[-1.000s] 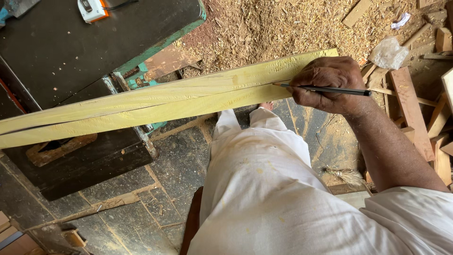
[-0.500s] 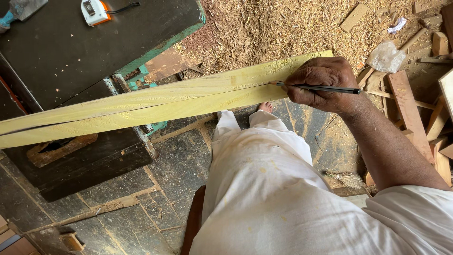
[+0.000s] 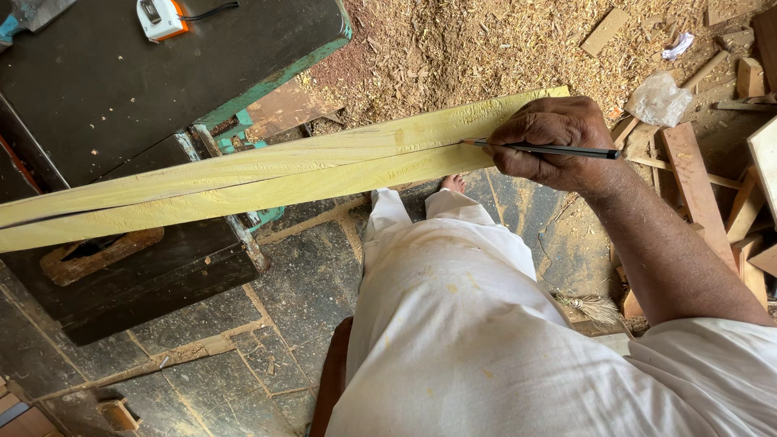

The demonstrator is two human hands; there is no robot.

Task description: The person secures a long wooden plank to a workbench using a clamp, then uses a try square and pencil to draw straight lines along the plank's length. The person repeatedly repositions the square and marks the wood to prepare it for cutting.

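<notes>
A long pale yellow-green wooden plank point(image 3: 267, 174) lies across a dark machine table point(image 3: 105, 89), its right end out over the floor. My right hand point(image 3: 554, 146) rests on that right end and grips a black pencil point(image 3: 542, 149), whose tip touches the plank's face near a dark line running along it. My left hand is out of view. My white garment point(image 3: 453, 324) fills the lower middle, and my bare toes point(image 3: 453, 183) show just below the plank.
A white and orange device point(image 3: 162, 18) with a black cord sits on the machine table. Sawdust point(image 3: 486, 48) covers the floor beyond the plank. Wood offcuts point(image 3: 688, 162) and a crumpled clear plastic bag point(image 3: 657, 99) lie at the right. Stone slabs point(image 3: 299, 283) pave the floor below.
My right hand with the pencil has slid a little leftward along the plank. The plank itself has stayed where it was.
</notes>
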